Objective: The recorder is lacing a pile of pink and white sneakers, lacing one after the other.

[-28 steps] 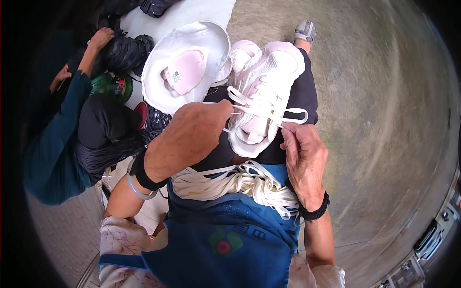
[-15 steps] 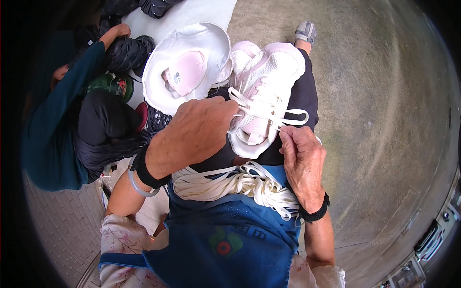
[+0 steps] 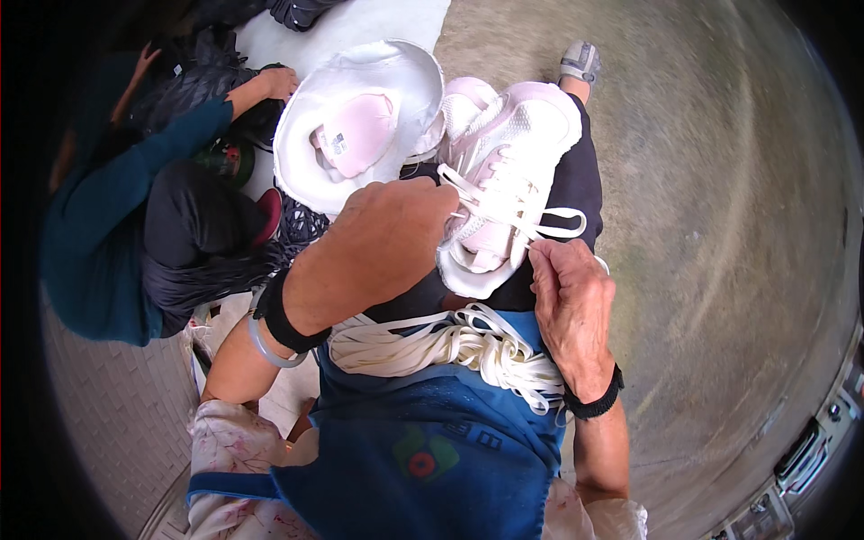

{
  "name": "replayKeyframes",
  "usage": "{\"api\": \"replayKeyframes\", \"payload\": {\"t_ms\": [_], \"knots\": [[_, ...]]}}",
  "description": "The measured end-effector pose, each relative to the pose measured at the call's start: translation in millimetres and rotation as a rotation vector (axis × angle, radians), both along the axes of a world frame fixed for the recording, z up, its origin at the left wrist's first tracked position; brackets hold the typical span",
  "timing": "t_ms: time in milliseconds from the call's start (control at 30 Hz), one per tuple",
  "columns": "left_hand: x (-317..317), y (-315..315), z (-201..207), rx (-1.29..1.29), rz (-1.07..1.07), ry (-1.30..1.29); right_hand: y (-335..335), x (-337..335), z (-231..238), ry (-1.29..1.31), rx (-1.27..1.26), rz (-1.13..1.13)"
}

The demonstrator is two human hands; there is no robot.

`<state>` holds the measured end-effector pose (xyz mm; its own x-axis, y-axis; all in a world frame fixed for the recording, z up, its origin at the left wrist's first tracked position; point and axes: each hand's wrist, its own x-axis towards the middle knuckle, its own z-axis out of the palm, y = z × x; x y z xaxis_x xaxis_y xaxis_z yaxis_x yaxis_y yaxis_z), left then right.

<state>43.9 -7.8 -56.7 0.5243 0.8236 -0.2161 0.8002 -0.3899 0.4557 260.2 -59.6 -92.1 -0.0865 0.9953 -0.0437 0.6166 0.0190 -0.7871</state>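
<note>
A white and pale pink sneaker (image 3: 556, 121) lies across my lap, toe pointing away from me and heel nearest. White shoelace (image 3: 565, 216) runs through its eyelets, with a loop standing out on the right side. My left hand (image 3: 382, 238) is closed at the left edge of the opening, on the lace there; its fingertips are mostly hidden behind the back of the hand. On the other side, my right hand (image 3: 576, 292) pinches the lace between thumb and forefinger, beside the heel. A bundle of loose cream laces (image 3: 450, 346) rests on my blue apron (image 3: 405, 423).
Left of the sneaker, a white padded, bowl-like piece (image 3: 297, 148) holds a pale pink shoe part (image 3: 360, 135). Another pale shoe (image 3: 468, 94) sits partly behind the sneaker. A co-worker's teal sleeve (image 3: 99, 243) and hand (image 3: 277, 83) are at left, among black shoes and dark laces.
The co-worker's arm has reached farther right, over the black shoes. My hands keep nearly the same grip on the lace; the whole view has shifted slightly.
</note>
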Motion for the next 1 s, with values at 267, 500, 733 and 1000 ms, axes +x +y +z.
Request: {"api": "replayKeyframes", "payload": {"t_ms": [267,500,733,1000], "knots": [[-0.6,-4.6,-11.7,0.196,-0.025,-0.122,4.3,-11.5,19.5,-0.355,0.097,0.167],[7.6,-7.2,-10.5,0.336,-0.082,-0.004,20.9,-8.8,13.5,-0.377,0.148,0.263],[0.6,3.6,-12.6,-0.126,0.223,-0.368,6.0,-3.1,4.6,0.207,-0.299,-0.121],[10.7,-14.9,-27.6,0.113,0.167,-0.21,0.0,-18.2,-5.1,-0.144,0.114,0.02]]}}
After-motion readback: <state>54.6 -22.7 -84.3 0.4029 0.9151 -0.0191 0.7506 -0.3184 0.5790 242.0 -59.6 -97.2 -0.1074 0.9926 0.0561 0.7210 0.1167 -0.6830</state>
